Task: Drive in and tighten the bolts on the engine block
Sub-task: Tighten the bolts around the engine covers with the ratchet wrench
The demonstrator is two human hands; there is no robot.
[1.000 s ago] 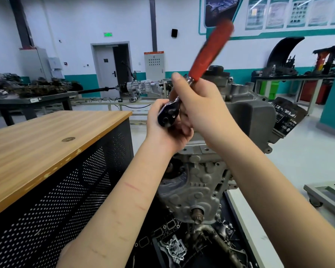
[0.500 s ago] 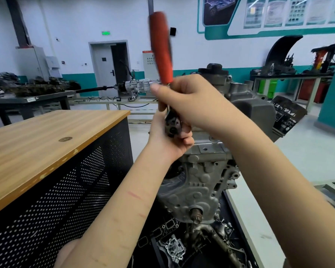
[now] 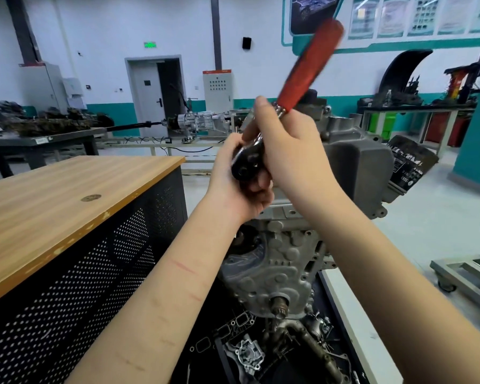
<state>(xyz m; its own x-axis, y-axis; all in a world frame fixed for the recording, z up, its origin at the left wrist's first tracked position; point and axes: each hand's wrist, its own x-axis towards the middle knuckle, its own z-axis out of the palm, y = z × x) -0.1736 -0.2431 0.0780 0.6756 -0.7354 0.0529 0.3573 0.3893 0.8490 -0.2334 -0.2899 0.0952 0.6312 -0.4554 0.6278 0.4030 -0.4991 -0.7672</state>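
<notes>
Swung back since half a second ago: ratchet wrench (image 3: 284,117), its red grip (image 3: 309,66) then pointing nearly straight up, now leaning up and to the right again, blurred with motion. Chrome shank just below the grip pinched in the right hand (image 3: 294,159), fingers curled round it, thumb lying up along the steel. Dark round ratchet head (image 3: 245,166) at the lower end, cupped by the left hand (image 3: 234,181), whose fingers wrap beneath and around it. Hands pressed together over the tool, touching each other.

Directly under both hands, at centre frame, engine block (image 3: 277,261): dull grey cast metal, ribbed and studded with round bosses on the near face, a stubby shaft end (image 3: 280,303) poking out low down, a smoother grey housing (image 3: 358,167) on its upper right side. Bolt being turned hidden under the ratchet head and fingers; cannot tell how far in.

Below the block, loose metal parts and gaskets (image 3: 244,353) heaped on a dark surface. On the left, just beside the block, wooden-topped cabinet (image 3: 67,195) with black perforated sides. Beyond, a gearbox (image 3: 197,121) on a stand near a grey door (image 3: 147,98).
</notes>
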